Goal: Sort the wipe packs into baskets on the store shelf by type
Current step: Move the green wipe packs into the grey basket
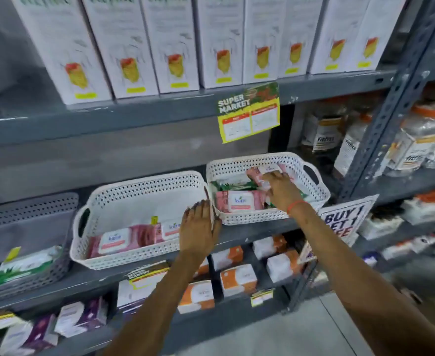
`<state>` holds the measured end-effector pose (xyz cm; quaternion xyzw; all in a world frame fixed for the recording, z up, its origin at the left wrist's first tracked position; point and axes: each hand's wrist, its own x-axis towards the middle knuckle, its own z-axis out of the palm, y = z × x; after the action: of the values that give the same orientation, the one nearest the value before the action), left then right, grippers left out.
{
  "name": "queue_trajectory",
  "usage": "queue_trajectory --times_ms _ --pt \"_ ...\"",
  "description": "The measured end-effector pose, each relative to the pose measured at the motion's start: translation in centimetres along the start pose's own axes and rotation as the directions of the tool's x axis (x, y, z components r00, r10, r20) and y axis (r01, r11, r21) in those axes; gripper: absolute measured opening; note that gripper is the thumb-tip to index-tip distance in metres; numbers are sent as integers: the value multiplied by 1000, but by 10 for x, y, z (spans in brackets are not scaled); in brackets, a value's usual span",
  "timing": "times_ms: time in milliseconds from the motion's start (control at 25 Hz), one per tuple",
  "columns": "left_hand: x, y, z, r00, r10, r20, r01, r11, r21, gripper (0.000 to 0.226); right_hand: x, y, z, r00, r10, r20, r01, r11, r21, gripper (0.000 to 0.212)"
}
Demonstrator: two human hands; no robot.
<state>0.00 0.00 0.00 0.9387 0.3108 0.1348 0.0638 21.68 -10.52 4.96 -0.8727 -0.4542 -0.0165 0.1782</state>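
Observation:
Three baskets stand on the middle shelf. The right white basket [237,160] holds mixed pink and green wipe packs; my right hand [280,187] is inside it, fingers closed on a pink wipe pack [260,173] at the back. Another pink pack [239,201] lies at its front, with a green pack [234,185] behind that one. My left hand [198,227] rests flat on the rim where the two white baskets meet, holding nothing. The middle white basket [123,188] contains two pink packs [118,240]. The grey basket [31,209] at the left holds green packs [23,267].
White boxes [134,47] fill the upper shelf, and a yellow price tag [249,111] hangs from its edge. Jars [324,129] stand to the right past the upright post [396,104]. A "buy 1 get 1" sign [344,217] hangs beside the right basket. Boxed goods fill the lower shelves.

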Motion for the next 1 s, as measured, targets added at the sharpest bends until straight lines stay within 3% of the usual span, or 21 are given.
queue_trajectory --times_ms 80,120,280,520,760,840,1000 --pt "2 3 8 998 -66 10 66 996 55 54 13 30 -6 948 92 305 -34 981 -191 63" --pt "1 3 13 997 -76 -3 76 994 77 53 20 48 -4 916 110 387 -8 967 -255 68" --pt "-1 9 18 993 -105 -58 111 988 112 49 33 74 3 838 46 543 123 955 -270 76" --pt "0 15 18 987 -129 -99 137 988 76 47 44 76 9 872 -4 489 207 909 -361 80" --pt "-2 12 20 988 -115 -107 122 991 53 48 43 50 -22 873 303 382 -78 860 -504 62" --pt "-3 10 18 990 -96 -104 100 994 32 50 44 29 -40 880 339 332 -147 860 -489 62" --pt "-14 -13 8 988 -85 -128 84 996 -12 54 43 -33 -52 949 204 239 -108 926 -361 68"
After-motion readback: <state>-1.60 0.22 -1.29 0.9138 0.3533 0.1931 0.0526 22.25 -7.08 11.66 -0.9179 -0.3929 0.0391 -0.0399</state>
